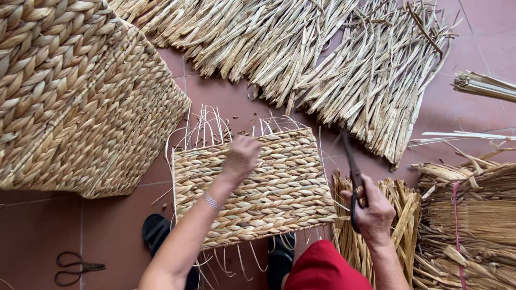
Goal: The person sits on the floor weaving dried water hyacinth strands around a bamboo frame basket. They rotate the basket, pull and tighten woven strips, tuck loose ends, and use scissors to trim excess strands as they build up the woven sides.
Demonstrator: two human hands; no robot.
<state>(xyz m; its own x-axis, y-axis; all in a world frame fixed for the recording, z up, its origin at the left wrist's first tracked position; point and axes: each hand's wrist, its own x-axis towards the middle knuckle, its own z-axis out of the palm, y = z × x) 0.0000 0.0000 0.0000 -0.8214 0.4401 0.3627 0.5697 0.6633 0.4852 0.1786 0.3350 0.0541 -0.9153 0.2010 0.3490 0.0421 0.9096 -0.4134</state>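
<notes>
Woven panel [258,188] on the floor is pressed at its far edge by the left hand [242,156], fingers curled; scissors [353,177] are gripped in the right hand [373,212].

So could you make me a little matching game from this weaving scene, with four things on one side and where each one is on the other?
Things:
1. flat woven straw panel
2. dark scissors with long blades
3. second pair of black scissors
4. large braided straw basket

Places:
A. lying alone on the red floor tiles, lower left
B. under the left hand
C. gripped in the right hand
D. filling the upper left

Pairs: 1-B, 2-C, 3-A, 4-D
</notes>
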